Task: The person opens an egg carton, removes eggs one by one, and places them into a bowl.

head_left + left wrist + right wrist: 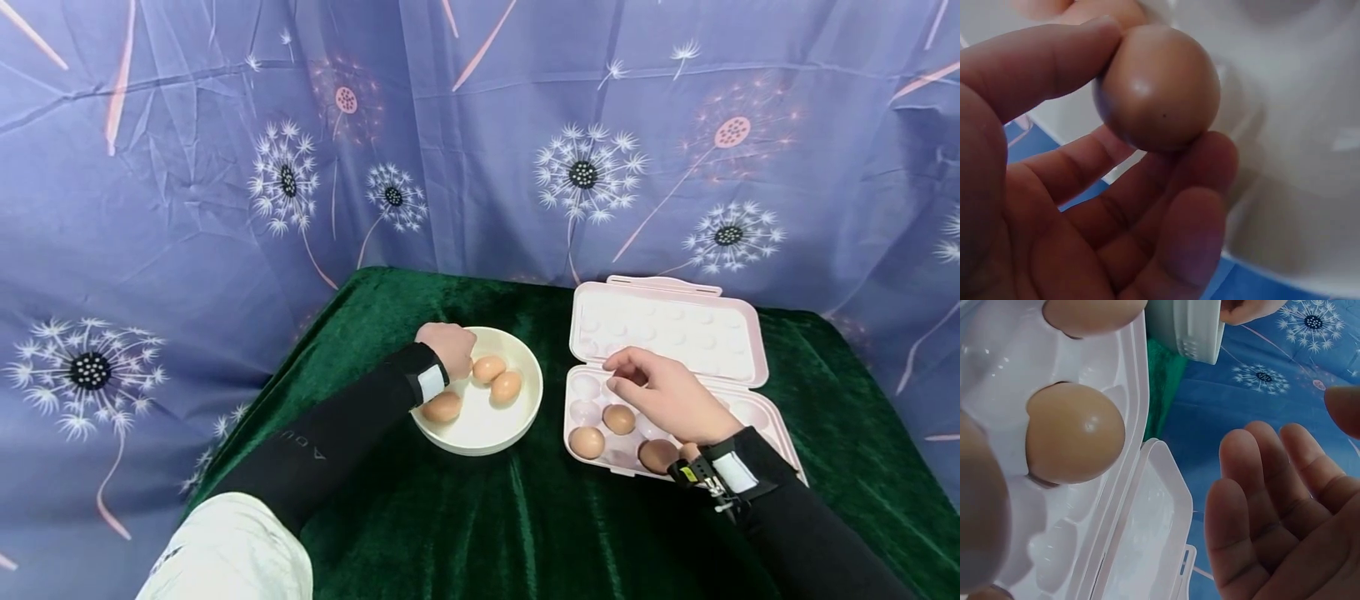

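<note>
Over the left side of a cream bowl (pixel 487 448), my left hand (pixel 448 348) reaches down. In the left wrist view, its thumb and fingers pinch a brown egg (pixel 1159 90). Several other brown eggs (pixel 506 387) lie in the bowl. My right hand (pixel 671 396) hovers over an open pink egg carton (pixel 577 385), its fingers loosely bent with nothing between them. Several eggs sit in the carton's cups, among them one egg (pixel 587 442) at the front left corner and another (pixel 1075 433) upright in its cup. The right hand and wrist hide part of the carton.
The carton's lid (pixel 667 329) is folded back behind its base. Dark green velvet cloth (pixel 450 525) covers the table. A blue dandelion-print curtain (pixel 480 167) hangs behind and to the left. The bowl stands left of the carton, with a strip of cloth between them.
</note>
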Motion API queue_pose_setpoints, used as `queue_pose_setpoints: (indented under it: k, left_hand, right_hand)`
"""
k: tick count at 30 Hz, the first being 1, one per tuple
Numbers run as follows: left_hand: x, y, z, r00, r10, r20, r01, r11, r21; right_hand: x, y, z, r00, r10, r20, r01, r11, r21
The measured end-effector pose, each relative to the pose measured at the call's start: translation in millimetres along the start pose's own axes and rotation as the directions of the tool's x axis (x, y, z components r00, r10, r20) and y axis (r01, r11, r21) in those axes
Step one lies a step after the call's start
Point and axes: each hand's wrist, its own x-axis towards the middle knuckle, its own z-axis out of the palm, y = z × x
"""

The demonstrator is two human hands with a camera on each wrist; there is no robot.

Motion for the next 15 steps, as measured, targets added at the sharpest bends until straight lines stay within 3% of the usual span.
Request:
queue_pose_setpoints:
  k: [4, 9, 12, 15]
  left_hand:
    - [2.4, 3.8, 2.7, 1.000, 0.015, -0.007, -0.015, 1.000, -0.021]
    - [-5.8, 6.2, 3.8, 0.998, 0.046, -0.046, -0.050, 0.995, -0.092]
    - [-7.2, 6.0, 3.9, 0.998, 0.050, -0.038, -0.055, 0.985, -0.163]
    - [-4.4, 4.4, 5.6, 0.998, 0.051, -0.037, -0.057, 0.983, -0.177]
  right_hand:
    - [-2.3, 0.5, -0.5, 1.000, 0.003, 0.003, -0.003, 1.000, 0.012]
    - [-4.7, 3.6, -0.5, 1.000, -0.009, -0.002, 0.009, 1.000, 0.022]
    - [-5.6, 5.8, -0.7, 1.000, -0.013, -0.005, 0.013, 1.000, 0.021]
    - [-6.5, 7.6, -1.7, 1.000, -0.013, -0.008, 0.013, 1.000, 0.016]
